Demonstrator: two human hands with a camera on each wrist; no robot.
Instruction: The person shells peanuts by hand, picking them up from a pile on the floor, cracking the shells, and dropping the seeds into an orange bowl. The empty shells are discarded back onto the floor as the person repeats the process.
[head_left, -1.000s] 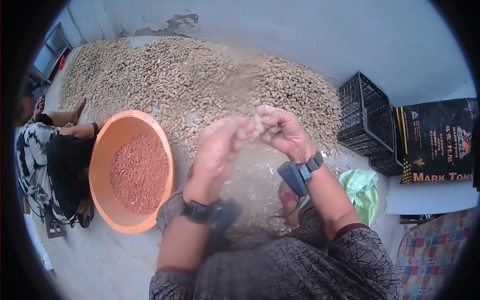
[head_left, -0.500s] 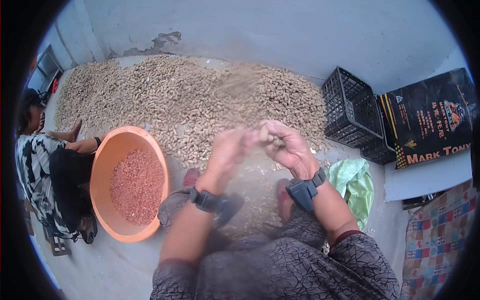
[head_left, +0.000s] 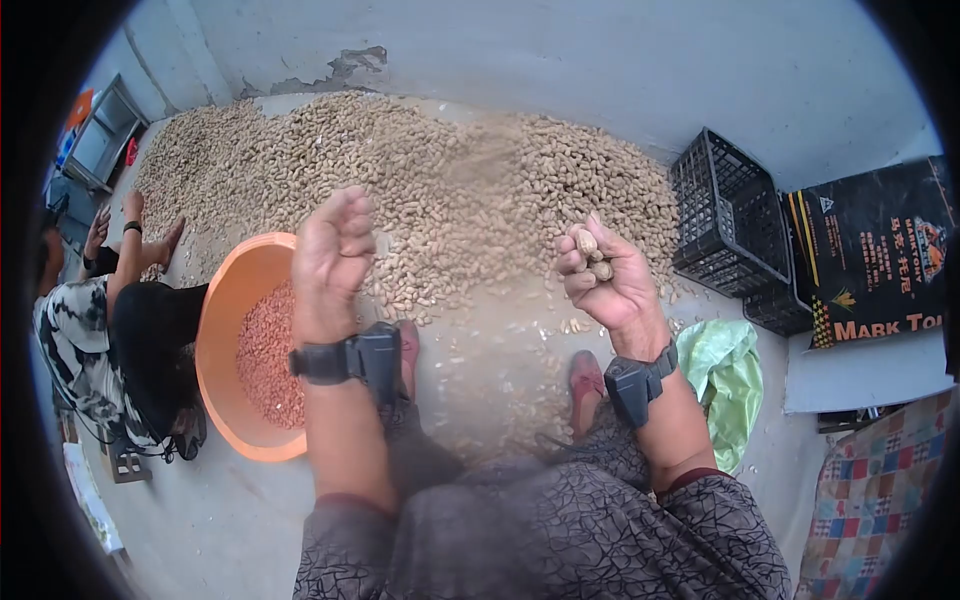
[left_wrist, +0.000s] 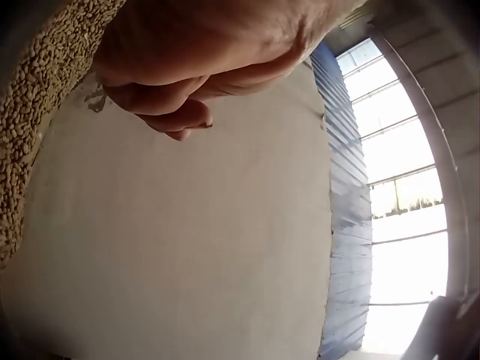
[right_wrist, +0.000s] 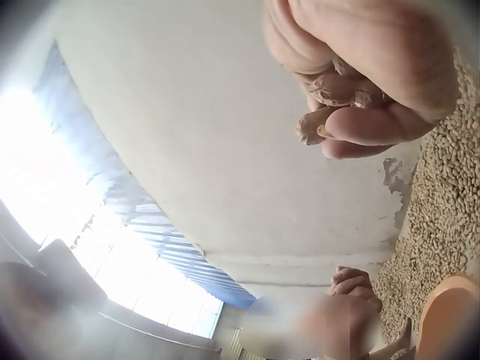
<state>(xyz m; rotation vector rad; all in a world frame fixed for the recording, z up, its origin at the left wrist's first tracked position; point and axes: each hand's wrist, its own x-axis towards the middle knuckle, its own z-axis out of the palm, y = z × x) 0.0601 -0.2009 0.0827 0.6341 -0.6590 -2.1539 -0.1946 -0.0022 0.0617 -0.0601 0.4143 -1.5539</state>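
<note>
Several unshelled peanuts (head_left: 592,255) lie in my right hand (head_left: 620,280), whose fingers and thumb curl round them. In the right wrist view, a peanut (right_wrist: 311,124) pokes out past the thumb. My left hand (head_left: 335,260) is raised beside the orange basin (head_left: 228,380), apart from the right hand, its fingers curled inward. Nothing shows between those fingers in the head view or the left wrist view, where the hand (left_wrist: 202,60) appears from its side. Reddish shelled peanuts (head_left: 270,360) cover the basin's bottom. Ahead of both hands spreads a large heap of unshelled peanuts (head_left: 420,170).
Black plastic crates (head_left: 725,215) stand at the right by the wall, beside a black printed sack (head_left: 870,250). A green bag (head_left: 722,390) lies near my right leg. Another person (head_left: 85,330) sits left of the basin. Loose shells (head_left: 490,400) litter the floor between my feet.
My hands, close together before, have parted. The left has moved left towards the basin; the right has shifted slightly right, still holding peanuts. The seated person's arm has risen.
</note>
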